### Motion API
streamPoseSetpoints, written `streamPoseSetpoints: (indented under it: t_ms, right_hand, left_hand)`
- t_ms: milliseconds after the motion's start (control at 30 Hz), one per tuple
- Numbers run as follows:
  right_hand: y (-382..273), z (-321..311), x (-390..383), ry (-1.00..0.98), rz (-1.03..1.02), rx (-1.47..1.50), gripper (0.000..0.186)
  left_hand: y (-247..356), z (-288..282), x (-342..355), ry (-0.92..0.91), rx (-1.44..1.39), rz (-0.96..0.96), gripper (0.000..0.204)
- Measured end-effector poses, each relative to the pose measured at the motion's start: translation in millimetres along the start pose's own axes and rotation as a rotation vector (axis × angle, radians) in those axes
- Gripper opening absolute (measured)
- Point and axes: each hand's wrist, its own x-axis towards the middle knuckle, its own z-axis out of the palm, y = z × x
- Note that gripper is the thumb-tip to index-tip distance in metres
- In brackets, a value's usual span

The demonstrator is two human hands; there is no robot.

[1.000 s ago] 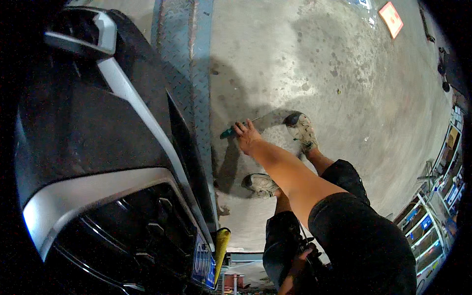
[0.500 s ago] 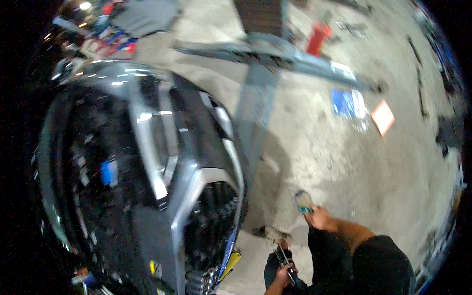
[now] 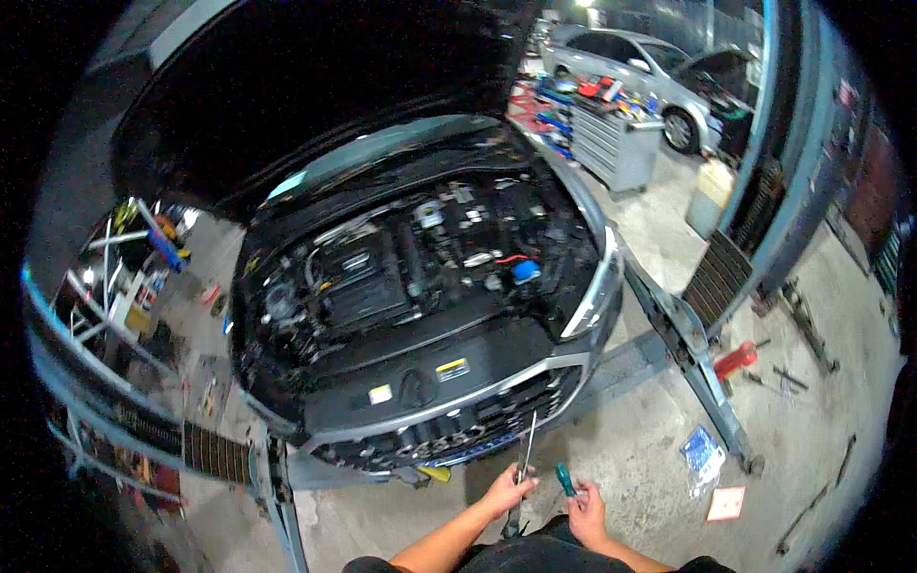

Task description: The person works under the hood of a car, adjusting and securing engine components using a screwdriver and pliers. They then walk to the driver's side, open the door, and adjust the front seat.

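My left hand (image 3: pixel 506 492) is closed around long metal tools (image 3: pixel 527 449) with thin shafts pointing up toward the car's grille. My right hand (image 3: pixel 587 506) grips a green screwdriver (image 3: pixel 564 479); both hands are low in front of my body. Ahead stands a dark car with its bonnet (image 3: pixel 306 76) raised, showing the engine bay (image 3: pixel 401 258) with a black engine cover (image 3: pixel 358 291), a blue cap (image 3: pixel 525 269) and the front grille (image 3: pixel 468 425) below.
Blue lift posts (image 3: pixel 755 172) and low arms (image 3: pixel 716 401) flank the car. A grey tool cabinet (image 3: pixel 611 148), silver car (image 3: pixel 602 53) and plastic container (image 3: pixel 707 191) are behind right; metal racking (image 3: pixel 95 286) is left. A blue packet (image 3: pixel 700 449), orange-edged card (image 3: pixel 726 503) and rods (image 3: pixel 812 487) lie rightward.
My view has lifted from the floor and my feet to the whole engine bay. My right hand has risen from near the floor with the green screwdriver and is now beside my left hand.
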Motion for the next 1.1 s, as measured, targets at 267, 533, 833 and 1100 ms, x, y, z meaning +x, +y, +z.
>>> streamPoseSetpoints:
  t_ms: [267,533,833,1100]
  right_hand:
    - [-119,214,-106,-0.544,-0.35,-0.099,0.027]
    - [-148,383,-211,-1.171,-0.377,-0.151,0.034]
    - [-161,552,-188,-1.439,0.534,0.315,0.08]
    - [-205,750,-214,-1.656,1.097,0.531,0.079]
  left_hand:
    - [-7,-133,-178,0.273,-0.806,0.178,0.028]
    - [-89,-294,-331,0.428,-1.262,0.414,0.019]
    - [-191,-422,-480,0.913,-1.503,0.561,0.016]
    - [-239,-393,-596,1.618,-1.633,0.687,0.014]
